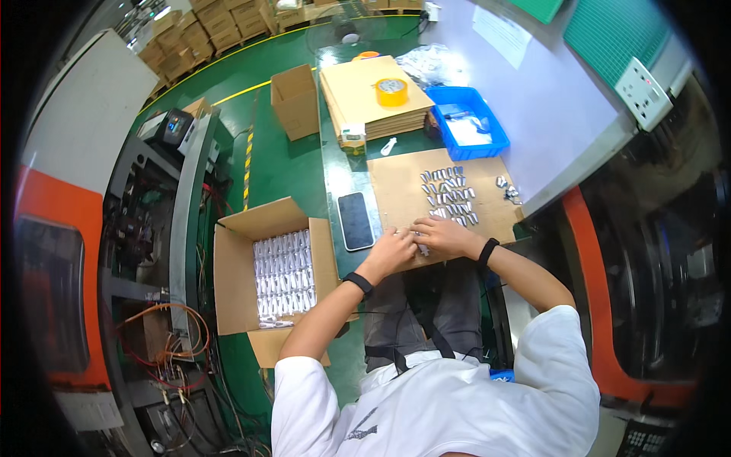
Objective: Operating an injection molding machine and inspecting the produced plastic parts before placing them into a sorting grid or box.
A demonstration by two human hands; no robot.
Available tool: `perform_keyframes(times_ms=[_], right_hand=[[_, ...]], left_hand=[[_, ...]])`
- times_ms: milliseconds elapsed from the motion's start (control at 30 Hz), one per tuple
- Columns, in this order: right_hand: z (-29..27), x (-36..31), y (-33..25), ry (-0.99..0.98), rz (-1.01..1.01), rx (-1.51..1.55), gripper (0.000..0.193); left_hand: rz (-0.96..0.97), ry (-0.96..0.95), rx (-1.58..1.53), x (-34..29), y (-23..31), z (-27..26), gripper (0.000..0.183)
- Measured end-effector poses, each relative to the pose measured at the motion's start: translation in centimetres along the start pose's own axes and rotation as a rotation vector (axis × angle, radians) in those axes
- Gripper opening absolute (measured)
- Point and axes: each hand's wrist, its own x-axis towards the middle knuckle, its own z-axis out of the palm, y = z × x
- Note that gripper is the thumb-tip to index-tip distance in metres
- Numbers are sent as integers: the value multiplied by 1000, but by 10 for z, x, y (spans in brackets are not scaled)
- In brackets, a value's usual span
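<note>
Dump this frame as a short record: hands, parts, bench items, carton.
left hand: fingers bent at the near edge of the cardboard sheet; grip hidden
right hand: beside the left, fingertips close together; grip unclear
parts: small grey-white pieces in rows on the sheet
phone: dark-screened, left of the sheet
far bench: tape roll on a cardboard stack; blue bin to its right
carton: open, left of the bench, white pieces packed in rows
</note>
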Motion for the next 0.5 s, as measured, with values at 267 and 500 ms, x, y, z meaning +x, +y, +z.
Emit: perform_keyframes(times_ms=[267, 500], right_hand=[[15, 17, 22, -57, -299, -148, 10], [6, 16, 46, -82, -431, -125, 12]], left_hand=[[220, 6, 22, 4, -15, 3, 11], [132, -13, -69, 14, -8, 16, 10]])
